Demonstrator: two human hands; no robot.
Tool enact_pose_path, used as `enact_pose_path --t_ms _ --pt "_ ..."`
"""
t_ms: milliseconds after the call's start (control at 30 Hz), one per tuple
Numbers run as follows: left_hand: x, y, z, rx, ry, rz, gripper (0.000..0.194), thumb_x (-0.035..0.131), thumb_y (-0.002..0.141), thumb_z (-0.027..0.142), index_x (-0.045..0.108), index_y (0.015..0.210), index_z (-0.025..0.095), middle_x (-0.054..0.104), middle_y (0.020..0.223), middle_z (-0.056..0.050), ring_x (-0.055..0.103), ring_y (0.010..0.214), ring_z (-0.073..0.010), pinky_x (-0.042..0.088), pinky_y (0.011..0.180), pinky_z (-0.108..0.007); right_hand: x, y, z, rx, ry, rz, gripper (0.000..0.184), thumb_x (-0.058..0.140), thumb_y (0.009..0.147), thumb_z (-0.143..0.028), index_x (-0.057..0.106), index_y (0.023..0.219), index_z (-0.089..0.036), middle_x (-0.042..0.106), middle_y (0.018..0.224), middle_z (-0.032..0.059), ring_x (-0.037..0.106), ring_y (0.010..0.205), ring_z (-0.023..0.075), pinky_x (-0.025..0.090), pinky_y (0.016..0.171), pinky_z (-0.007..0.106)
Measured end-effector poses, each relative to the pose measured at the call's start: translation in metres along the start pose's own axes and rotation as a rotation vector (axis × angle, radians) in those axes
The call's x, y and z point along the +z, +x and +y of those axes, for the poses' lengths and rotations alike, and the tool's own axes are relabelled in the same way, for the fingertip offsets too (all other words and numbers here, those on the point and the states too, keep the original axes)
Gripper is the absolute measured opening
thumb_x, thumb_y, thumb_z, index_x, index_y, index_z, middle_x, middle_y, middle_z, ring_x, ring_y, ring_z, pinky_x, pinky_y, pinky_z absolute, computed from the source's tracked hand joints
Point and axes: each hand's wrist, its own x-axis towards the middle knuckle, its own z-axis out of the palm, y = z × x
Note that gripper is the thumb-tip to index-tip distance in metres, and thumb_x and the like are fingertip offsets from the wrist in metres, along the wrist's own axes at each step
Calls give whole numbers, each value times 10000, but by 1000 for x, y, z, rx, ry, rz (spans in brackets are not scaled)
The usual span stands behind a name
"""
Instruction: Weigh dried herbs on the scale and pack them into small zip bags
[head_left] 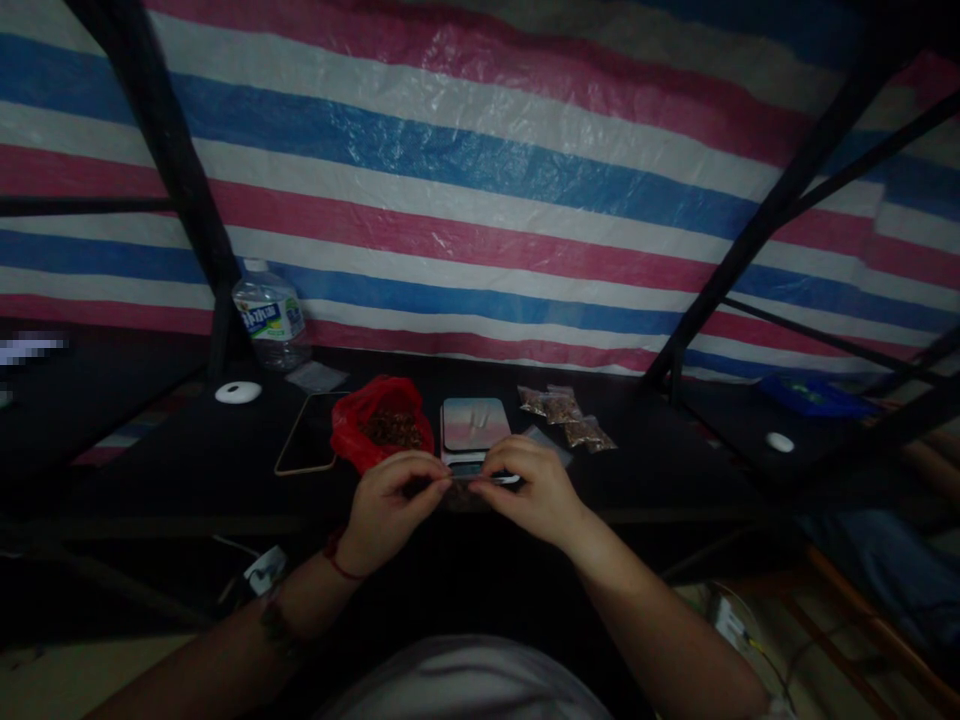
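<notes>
My left hand point(397, 495) and my right hand point(534, 490) meet at the front edge of the black table. Both pinch the top edge of a small clear plastic bag point(460, 494); dim brownish contents show below the fingers. A slim white object point(507, 479) sticks out by my right fingers; its kind is unclear. Just beyond my hands stands a small digital scale point(475, 424), its display partly covered by my fingers. To its left lies an open red plastic bag point(352, 425) with brown dried bits point(394, 428) inside. Several filled small bags point(562, 407) lie to the right.
A phone point(304, 440) lies left of the red bag. Behind it are flat clear bags point(316, 377) and a large plastic bottle point(270, 315). A white oval object point(238, 392) sits farther left. Dark metal posts point(176, 150) frame a striped plastic sheet point(450, 150).
</notes>
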Motion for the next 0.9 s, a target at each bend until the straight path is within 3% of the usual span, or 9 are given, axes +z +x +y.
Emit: enact_pose_path --t_ms 100,167,300,433,700,833,900 --pt "0 -1 3 80 69 55 31 642 779 165 644 797 190 697 815 -32 656 780 -148 527 721 -249 3 0 -1 51 17 -14 88 695 771 -246 660 704 -202 676 714 22 626 697 149 470 670 257" --pt "-1 -3 6 221 176 83 122 678 750 183 648 867 201 691 926 -55 640 877 -177 518 794 -299 5 0 -1 94 31 -35 97 683 772 -234 655 687 -198 666 695 16 617 673 144 460 649 250" --pt "0 -6 10 476 337 -97 289 714 738 246 667 1024 234 669 1065 -80 595 999 -218 479 885 -371 15 -2 -3 160 69 -82 79 650 730 -136 650 669 -186 646 668 6 589 636 133 433 613 236" --pt "3 -8 10 524 362 -217 299 653 813 233 649 1109 268 685 1044 -61 609 949 -186 489 826 -346 25 -5 -4 237 117 -137 75 650 683 -109 643 647 -174 618 630 -1 552 603 125 404 587 226" --pt "3 -13 7 612 311 -143 202 614 858 191 656 1056 180 740 950 -40 662 938 -151 532 772 -271 33 -6 -7 388 237 -180 92 708 590 -127 628 628 -155 598 613 -24 515 592 109 373 560 205" --pt "-1 -11 8 664 337 -110 179 621 843 155 665 1008 208 746 969 -15 668 971 -154 529 791 -279 17 1 0 445 314 -192 39 671 668 -178 645 651 -153 589 597 -28 500 567 98 360 538 201" --pt "-5 -8 8 646 340 -71 151 652 812 143 672 948 206 748 939 -16 672 954 -164 527 795 -292 -2 4 14 491 333 -141 128 672 711 -262 635 660 -151 574 590 -26 492 554 94 358 533 204"
